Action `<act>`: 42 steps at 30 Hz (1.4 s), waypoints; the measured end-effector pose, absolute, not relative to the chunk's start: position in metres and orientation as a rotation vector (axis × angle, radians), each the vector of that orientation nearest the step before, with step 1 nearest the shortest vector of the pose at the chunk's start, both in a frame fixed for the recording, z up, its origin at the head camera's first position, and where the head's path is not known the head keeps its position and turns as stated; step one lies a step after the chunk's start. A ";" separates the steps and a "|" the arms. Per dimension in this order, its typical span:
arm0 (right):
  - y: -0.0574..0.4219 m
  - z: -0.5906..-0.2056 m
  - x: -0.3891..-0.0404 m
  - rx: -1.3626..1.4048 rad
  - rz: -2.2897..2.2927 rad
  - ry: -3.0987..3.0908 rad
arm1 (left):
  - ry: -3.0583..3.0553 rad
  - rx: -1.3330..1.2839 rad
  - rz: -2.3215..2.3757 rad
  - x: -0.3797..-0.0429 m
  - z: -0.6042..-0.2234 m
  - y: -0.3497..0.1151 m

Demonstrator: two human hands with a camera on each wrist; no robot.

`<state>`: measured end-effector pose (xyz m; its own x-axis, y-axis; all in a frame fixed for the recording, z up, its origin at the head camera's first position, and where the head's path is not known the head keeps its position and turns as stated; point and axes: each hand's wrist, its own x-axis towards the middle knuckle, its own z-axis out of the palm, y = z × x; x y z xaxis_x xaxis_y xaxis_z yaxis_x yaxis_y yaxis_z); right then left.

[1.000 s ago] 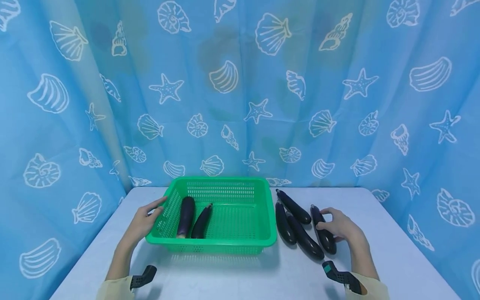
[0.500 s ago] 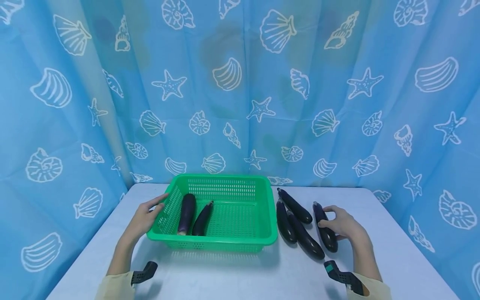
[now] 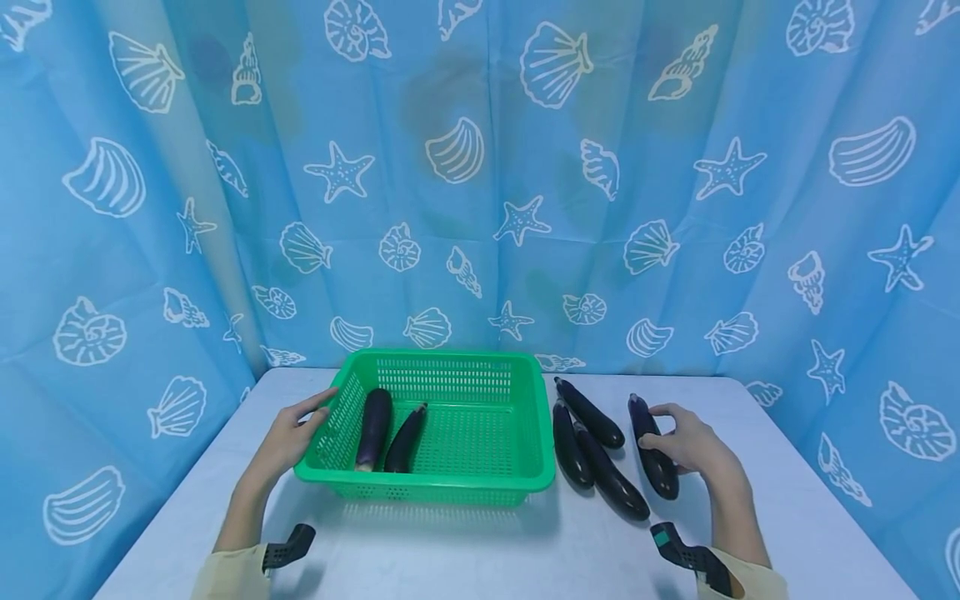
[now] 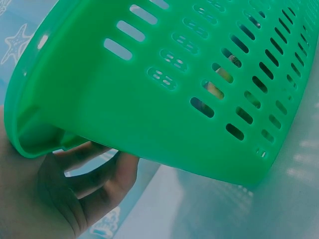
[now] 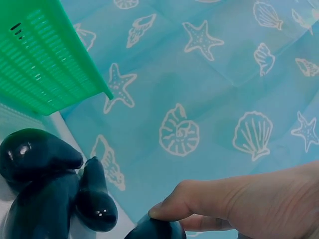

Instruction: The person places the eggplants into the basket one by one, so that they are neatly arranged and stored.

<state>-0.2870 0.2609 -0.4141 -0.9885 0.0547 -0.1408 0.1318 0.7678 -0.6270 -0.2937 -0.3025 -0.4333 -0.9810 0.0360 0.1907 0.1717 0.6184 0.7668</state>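
Head view: two eggplants (image 3: 374, 427) lie in the left half of the basket (image 3: 450, 485), lower left of the frame's centre. Four more lie outside it, at lower right. Judged by position, two are done and four left. The right hand (image 3: 693, 440) grasps the rightmost eggplant (image 3: 661, 477) between thumb and fingers; whether it is clear of the table (image 3: 450, 558) cannot be determined. The left hand (image 3: 281, 437) grips the basket's left rim. Condition: the grasped piece is long, glossy and nearly black, stem end towards the upper left. The other three (image 3: 611, 477) are similarly dark and shiny, bunched just beside the basket. No cuts are visible.
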 end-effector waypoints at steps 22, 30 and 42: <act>0.247 -0.397 -0.277 0.096 -1.010 2.903 | -2.672 -0.173 -1.296 -0.293 -0.435 -0.304; 0.240 -0.390 -0.273 0.085 -1.016 2.916 | -2.672 -0.171 -1.309 -0.294 -0.436 -0.304; 0.233 -0.390 -0.273 0.066 -0.986 2.966 | -2.680 -0.161 -1.300 -0.296 -0.437 -0.305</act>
